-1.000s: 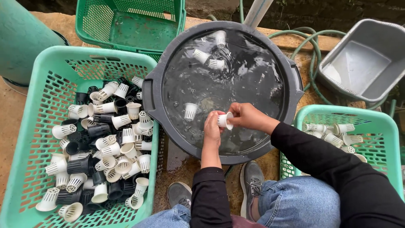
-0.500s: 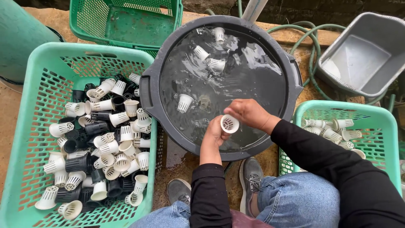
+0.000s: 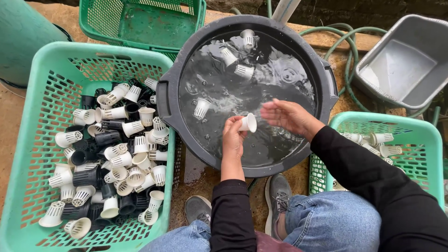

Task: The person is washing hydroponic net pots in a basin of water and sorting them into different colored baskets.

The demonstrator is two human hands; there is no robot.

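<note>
A round black tub [image 3: 164, 100] full of water stands in front of me, with several white slotted net cups [image 3: 234, 60] floating in it. My left hand [image 3: 232, 136] holds one white net cup [image 3: 248, 122] just above the water at the tub's near side. My right hand [image 3: 288, 115] hovers beside that cup with its fingers spread, holding nothing. Both of my arms wear black sleeves.
A light green basket [image 3: 42, 116] on the left holds several white and black net cups. Another green basket [image 3: 420, 140] on the right holds a few white cups. A darker green basket [image 3: 140, 21], a grey bin [image 3: 401, 65], a green hose [image 3: 347, 51] and a teal drum [image 3: 21, 37] stand around.
My right hand has let go of the cup and moved away to the right with its fingers apart. The left hand now holds the cup alone.
</note>
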